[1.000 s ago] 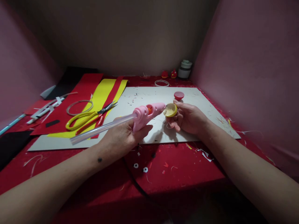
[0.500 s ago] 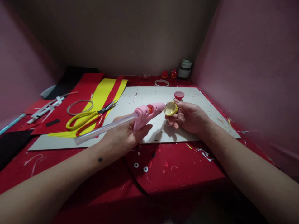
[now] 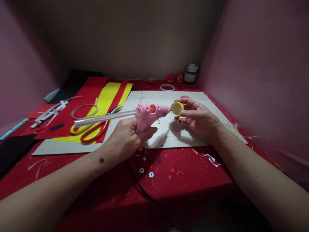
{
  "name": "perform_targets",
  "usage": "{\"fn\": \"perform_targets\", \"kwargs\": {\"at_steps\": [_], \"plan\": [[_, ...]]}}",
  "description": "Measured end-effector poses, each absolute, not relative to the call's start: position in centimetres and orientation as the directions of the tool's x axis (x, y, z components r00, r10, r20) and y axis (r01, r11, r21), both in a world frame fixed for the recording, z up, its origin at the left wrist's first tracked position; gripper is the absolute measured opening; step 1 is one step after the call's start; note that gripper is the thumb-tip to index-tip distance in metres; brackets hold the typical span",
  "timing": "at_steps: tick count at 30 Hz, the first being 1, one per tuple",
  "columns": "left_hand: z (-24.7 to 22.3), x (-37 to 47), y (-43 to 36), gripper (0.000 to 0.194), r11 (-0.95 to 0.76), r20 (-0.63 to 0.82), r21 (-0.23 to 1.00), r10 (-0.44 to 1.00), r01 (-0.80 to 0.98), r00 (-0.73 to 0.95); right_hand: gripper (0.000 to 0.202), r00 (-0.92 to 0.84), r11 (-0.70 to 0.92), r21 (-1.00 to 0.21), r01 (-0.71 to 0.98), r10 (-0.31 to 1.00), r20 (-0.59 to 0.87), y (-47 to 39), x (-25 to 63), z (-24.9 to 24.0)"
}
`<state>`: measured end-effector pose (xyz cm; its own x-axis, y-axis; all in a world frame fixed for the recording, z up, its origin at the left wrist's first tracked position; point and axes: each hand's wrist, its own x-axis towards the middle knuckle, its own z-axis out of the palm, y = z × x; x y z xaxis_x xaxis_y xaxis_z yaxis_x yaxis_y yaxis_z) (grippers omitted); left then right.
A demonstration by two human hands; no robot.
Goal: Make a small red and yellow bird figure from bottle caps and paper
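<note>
My left hand (image 3: 127,137) is wrapped round the handle of a pink hot glue gun (image 3: 153,112). A long clear glue stick (image 3: 106,118) juts from the gun's back end. Its nozzle points right, at or just inside the hollow of a small yellow ribbed cup (image 3: 177,109). The fingers of my right hand (image 3: 198,117) hold that cup by its side, its open face turned toward the nozzle, above the white board (image 3: 145,96). Behind those fingers a red cup-shaped piece (image 3: 185,97) is mostly hidden.
Scissors (image 3: 96,127) lie on yellow corrugated paper (image 3: 102,100) and red sheets (image 3: 82,96) at left. Two small red figures (image 3: 179,77) and a lidded jar (image 3: 191,73) stand at the back. White-and-black paper pieces (image 3: 151,174) and scraps lie near the front; a dark cord (image 3: 142,190) hangs below.
The yellow cup has turned in my right hand, whose fingers have shifted round it and now cover most of the red piece. The glue gun has tilted, its stick's rear end higher.
</note>
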<state>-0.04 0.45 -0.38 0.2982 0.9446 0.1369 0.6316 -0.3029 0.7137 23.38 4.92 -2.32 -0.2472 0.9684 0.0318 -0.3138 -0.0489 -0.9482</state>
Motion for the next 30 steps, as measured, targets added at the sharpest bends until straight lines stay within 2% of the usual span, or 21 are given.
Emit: {"fn": "perform_targets", "kwargs": {"at_steps": [8,12,18,25,30], "plan": [[-0.42,-0.13,0.75,0.024,-0.372,0.197,0.658,0.924,0.654,0.328,0.035,-0.288,-0.051,-0.947,-0.316,0.956,0.045,4.93,23.32,-2.47],[-0.23,-0.17,0.65,0.038,-0.434,0.240,0.623,0.898,0.651,0.368,0.034,-0.278,-0.036,-0.950,-0.309,0.959,0.054,4.97,23.32,-2.62],[-0.25,-0.22,0.60,0.046,-0.464,0.222,0.627,0.876,0.626,0.427,0.036,-0.235,0.005,-0.958,-0.288,0.969,0.076,5.20,23.31,-2.65],[-0.17,-0.12,0.52,0.047,-0.440,0.175,0.638,0.882,0.632,0.438,0.039,-0.231,0.004,-0.955,-0.298,0.970,0.076,5.16,23.25,-2.70],[-0.31,-0.14,0.58,0.046,-0.468,0.210,0.610,0.874,0.639,0.439,0.041,-0.224,0.020,-0.956,-0.294,0.971,0.089,5.30,23.25,-2.74]]}}
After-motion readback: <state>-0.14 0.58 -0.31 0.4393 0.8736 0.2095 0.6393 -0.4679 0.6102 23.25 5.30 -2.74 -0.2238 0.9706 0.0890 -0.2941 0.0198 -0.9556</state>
